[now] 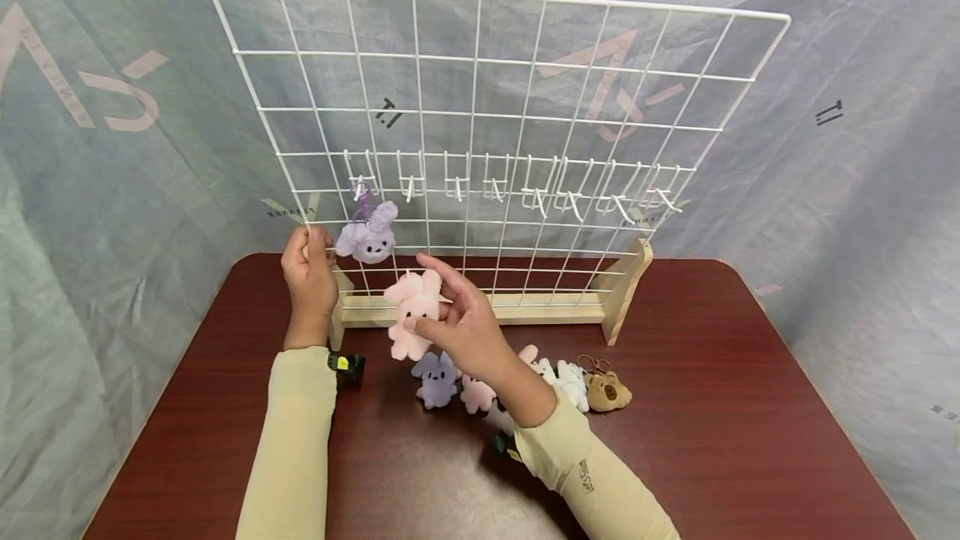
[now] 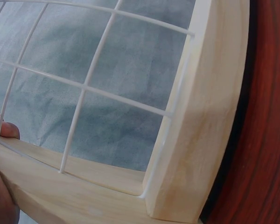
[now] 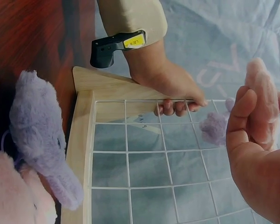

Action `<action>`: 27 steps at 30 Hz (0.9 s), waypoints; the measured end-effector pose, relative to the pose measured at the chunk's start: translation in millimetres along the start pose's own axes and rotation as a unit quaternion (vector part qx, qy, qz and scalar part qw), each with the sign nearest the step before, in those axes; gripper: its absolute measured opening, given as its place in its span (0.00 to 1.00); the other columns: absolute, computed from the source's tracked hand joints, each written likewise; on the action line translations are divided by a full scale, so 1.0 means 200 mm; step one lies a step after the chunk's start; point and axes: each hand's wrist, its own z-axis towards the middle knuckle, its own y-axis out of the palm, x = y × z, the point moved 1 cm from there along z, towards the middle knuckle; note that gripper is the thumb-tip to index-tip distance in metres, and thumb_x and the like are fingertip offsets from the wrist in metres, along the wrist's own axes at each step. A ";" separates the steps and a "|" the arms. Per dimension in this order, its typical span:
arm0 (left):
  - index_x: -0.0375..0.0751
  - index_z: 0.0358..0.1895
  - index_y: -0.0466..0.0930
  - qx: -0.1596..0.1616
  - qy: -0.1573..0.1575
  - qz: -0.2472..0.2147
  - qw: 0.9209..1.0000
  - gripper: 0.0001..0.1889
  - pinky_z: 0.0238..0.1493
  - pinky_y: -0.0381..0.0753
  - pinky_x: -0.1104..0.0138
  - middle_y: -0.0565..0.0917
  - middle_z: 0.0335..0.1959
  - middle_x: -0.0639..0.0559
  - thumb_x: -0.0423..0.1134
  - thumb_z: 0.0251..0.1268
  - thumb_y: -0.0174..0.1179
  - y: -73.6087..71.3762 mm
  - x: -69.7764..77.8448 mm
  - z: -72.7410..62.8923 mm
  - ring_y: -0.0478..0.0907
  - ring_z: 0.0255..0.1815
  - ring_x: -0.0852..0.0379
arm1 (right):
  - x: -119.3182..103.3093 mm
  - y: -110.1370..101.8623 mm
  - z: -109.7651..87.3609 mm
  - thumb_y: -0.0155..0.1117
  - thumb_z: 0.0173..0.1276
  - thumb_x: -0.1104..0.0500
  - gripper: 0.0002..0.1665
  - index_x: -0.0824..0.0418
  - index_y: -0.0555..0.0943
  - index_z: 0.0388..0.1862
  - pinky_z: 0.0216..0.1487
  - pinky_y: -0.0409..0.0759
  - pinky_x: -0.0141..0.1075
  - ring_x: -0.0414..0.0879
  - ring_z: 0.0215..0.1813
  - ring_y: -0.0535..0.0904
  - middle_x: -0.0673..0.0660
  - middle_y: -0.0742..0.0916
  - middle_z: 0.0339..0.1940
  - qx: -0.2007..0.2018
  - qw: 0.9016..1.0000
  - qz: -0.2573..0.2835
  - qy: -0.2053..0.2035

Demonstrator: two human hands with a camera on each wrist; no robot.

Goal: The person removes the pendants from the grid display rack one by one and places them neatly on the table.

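My right hand [image 1: 476, 332] pinches a pink bunny plush keychain [image 1: 407, 342] between thumb and fingers, in front of the lower left of a white wire grid rack [image 1: 480, 117]. The plush [image 3: 262, 100] also shows at the right of the right wrist view. With curled fingers, my left hand [image 1: 309, 273] grips the left edge of the rack, at its wooden side post [image 2: 196, 112]. A purple bunny plush [image 1: 375, 244] hangs by its strap from the leftmost hook, just right of that hand.
Several white hooks [image 1: 457, 187] line the grid to the right. On the red-brown table [image 1: 750, 407] lie a purple bunny plush [image 1: 437, 382], a pink one [image 1: 477, 394], white plushes [image 1: 573, 386] and a brown plush [image 1: 609, 392]. My right forearm partly covers the group. A wooden base [image 1: 525, 312] supports the rack.
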 end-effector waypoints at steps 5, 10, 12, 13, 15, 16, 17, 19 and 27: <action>0.15 0.34 0.69 0.008 -0.008 0.002 1.000 0.22 0.27 0.70 0.72 0.74 0.25 0.59 0.36 0.85 0.48 0.00 0.00 0.00 0.69 0.23 0.66 | 0.01 -0.01 0.00 0.65 0.65 0.76 0.45 0.57 0.68 0.80 0.32 0.89 0.34 0.38 0.45 0.91 0.62 0.82 0.62 -0.009 1.000 -0.008 0.022; 0.17 0.34 0.70 0.008 -0.009 0.005 1.000 0.21 0.27 0.70 0.71 0.73 0.25 0.50 0.36 0.85 0.48 0.00 0.00 0.00 0.69 0.22 0.62 | 0.02 -0.01 0.01 0.66 0.68 0.74 0.38 0.58 0.71 0.76 0.31 0.90 0.38 0.41 0.43 0.91 0.57 0.82 0.58 -0.024 0.998 -0.013 0.053; 0.17 0.34 0.70 0.007 -0.008 0.008 1.000 0.21 0.28 0.70 0.71 0.73 0.25 0.50 0.36 0.85 0.48 0.00 0.00 0.00 0.69 0.22 0.61 | 0.02 -0.01 0.01 0.66 0.68 0.74 0.37 0.59 0.72 0.75 0.32 0.90 0.38 0.42 0.42 0.90 0.57 0.82 0.57 -0.027 0.998 -0.018 0.059; 0.17 0.34 0.70 0.006 -0.008 0.008 1.000 0.21 0.28 0.70 0.71 0.73 0.25 0.49 0.36 0.85 0.48 0.00 0.00 0.00 0.69 0.22 0.61 | 0.03 -0.01 0.01 0.66 0.68 0.74 0.36 0.61 0.72 0.74 0.33 0.90 0.39 0.42 0.42 0.91 0.57 0.82 0.56 -0.029 0.998 -0.019 0.061; 0.17 0.34 0.70 0.007 -0.010 0.008 1.000 0.21 0.28 0.70 0.71 0.73 0.25 0.52 0.36 0.85 0.48 0.00 0.00 0.00 0.69 0.22 0.61 | 0.03 -0.01 0.01 0.65 0.69 0.74 0.34 0.64 0.72 0.73 0.35 0.91 0.39 0.42 0.42 0.91 0.58 0.82 0.56 -0.035 0.997 -0.022 0.063; 0.17 0.34 0.70 0.007 -0.010 0.007 1.000 0.21 0.28 0.70 0.70 0.74 0.25 0.52 0.36 0.85 0.48 0.00 0.00 0.00 0.69 0.22 0.62 | 0.04 -0.01 0.01 0.65 0.69 0.74 0.33 0.65 0.72 0.73 0.36 0.91 0.39 0.42 0.43 0.91 0.59 0.82 0.56 -0.039 0.997 -0.021 0.065; 0.17 0.34 0.70 0.008 -0.010 0.007 1.000 0.21 0.28 0.70 0.70 0.74 0.25 0.53 0.36 0.85 0.48 0.00 0.00 0.00 0.69 0.22 0.63 | 0.04 0.00 0.01 0.65 0.69 0.74 0.33 0.66 0.71 0.73 0.37 0.91 0.40 0.42 0.43 0.91 0.59 0.82 0.56 -0.042 0.997 -0.021 0.066; 0.17 0.34 0.69 0.007 -0.007 0.005 1.000 0.21 0.27 0.70 0.70 0.73 0.24 0.52 0.36 0.85 0.48 0.00 0.00 0.00 0.69 0.22 0.65 | 0.04 0.00 0.01 0.65 0.70 0.73 0.32 0.68 0.71 0.72 0.39 0.92 0.41 0.42 0.44 0.91 0.59 0.82 0.56 -0.047 0.996 -0.019 0.069; 0.11 0.34 0.67 0.000 0.000 0.006 1.000 0.20 0.28 0.67 0.70 0.73 0.25 0.65 0.31 0.84 0.45 0.04 0.12 -0.01 0.65 0.22 0.54 | 0.06 0.00 0.01 0.65 0.71 0.72 0.26 0.64 0.73 0.66 0.38 0.91 0.40 0.42 0.42 0.91 0.61 0.85 0.54 -0.064 0.994 -0.029 0.083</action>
